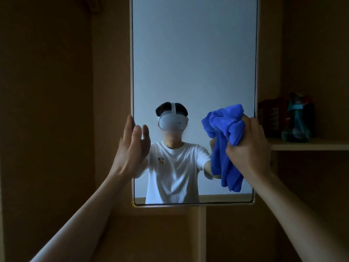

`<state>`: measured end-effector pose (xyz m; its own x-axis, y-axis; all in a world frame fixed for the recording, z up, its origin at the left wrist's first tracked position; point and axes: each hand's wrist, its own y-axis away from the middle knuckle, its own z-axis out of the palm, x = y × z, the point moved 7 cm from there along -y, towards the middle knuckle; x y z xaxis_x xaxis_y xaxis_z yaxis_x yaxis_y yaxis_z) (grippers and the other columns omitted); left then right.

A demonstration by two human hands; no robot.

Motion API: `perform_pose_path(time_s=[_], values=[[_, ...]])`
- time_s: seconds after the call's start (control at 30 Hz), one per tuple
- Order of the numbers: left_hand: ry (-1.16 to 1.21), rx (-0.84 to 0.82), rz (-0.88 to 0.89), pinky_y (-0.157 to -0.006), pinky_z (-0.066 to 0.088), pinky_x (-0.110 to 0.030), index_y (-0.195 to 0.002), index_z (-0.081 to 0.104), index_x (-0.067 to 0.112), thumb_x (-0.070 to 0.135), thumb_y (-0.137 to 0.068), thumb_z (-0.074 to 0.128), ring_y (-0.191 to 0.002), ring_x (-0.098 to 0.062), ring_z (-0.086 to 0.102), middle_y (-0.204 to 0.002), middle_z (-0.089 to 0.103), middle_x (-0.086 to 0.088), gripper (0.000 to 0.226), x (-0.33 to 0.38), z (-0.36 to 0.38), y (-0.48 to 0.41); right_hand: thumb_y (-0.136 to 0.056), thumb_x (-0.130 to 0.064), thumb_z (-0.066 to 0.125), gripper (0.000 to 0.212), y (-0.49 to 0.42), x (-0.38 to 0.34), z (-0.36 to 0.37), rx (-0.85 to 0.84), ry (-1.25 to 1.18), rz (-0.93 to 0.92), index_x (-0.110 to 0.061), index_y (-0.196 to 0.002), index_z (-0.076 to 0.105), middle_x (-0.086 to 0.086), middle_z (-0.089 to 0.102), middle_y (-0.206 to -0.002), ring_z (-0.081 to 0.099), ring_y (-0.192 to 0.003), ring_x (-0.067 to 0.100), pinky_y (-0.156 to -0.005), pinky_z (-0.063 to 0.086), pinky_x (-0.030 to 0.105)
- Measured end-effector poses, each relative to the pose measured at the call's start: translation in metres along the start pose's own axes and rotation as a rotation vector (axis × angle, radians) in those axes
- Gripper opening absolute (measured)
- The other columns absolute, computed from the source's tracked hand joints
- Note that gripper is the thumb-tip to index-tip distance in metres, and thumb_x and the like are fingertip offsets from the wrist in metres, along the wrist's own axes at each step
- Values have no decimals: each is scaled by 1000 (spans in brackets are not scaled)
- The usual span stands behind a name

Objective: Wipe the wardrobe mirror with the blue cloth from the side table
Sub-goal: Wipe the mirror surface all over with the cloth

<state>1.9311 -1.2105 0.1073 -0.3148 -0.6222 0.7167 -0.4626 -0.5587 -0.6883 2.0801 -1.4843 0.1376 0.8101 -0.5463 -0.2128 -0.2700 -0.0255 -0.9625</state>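
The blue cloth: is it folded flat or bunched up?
Bunched up. The right hand grips the blue cloth as a crumpled wad, and a loose end hangs down before the mirror.

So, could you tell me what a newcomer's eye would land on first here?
The bright blue cloth, bunched in the right hand, is held up at the lower right of the mirror. The mirror itself stands tall and pale in dim surroundings, with the left hand resting at its left edge.
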Motion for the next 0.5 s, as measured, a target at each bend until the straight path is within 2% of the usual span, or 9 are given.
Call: perform_pose_path(time_s=[0.1,0.17,0.33,0.43,0.5], values=[[4,0,3,-121,29,-58,-155,5,57,84,-82,23,-153,-24,25,-169,14,11,80,2,1,0,-86,-21,71,41,2,36,-10,44,39,83,-5,-118,52,15,56,-106,60,-90,34,-62,43,33],[11,-11,1,-121,27,-60,-156,5,55,80,-85,25,-155,-24,21,-170,10,12,77,3,2,1,-88,-21,70,37,5,50,-14,61,63,122,-4,-115,52,16,55,-104,60,-87,36,-61,44,35],[21,-44,-8,-123,19,-56,-157,3,51,73,-90,21,-156,-19,15,-169,5,15,73,5,0,8,-91,-26,67,37,11,41,-12,99,83,149,-2,-114,50,19,54,-103,59,-86,39,-59,45,37],[52,-77,-31,-120,25,-49,-159,3,47,74,-92,16,-151,-11,18,-170,6,12,73,1,0,14,-91,-31,65,40,16,23,-7,107,87,155,-2,-113,49,19,54,-101,59,-86,39,-59,50,41],[97,-102,-73,-113,32,-42,-160,2,46,73,-99,13,-152,-17,24,-170,11,6,68,-4,2,19,-90,-31,66,42,20,8,-1,81,65,143,-3,-117,51,18,55,-101,59,-86,36,-59,48,38]])
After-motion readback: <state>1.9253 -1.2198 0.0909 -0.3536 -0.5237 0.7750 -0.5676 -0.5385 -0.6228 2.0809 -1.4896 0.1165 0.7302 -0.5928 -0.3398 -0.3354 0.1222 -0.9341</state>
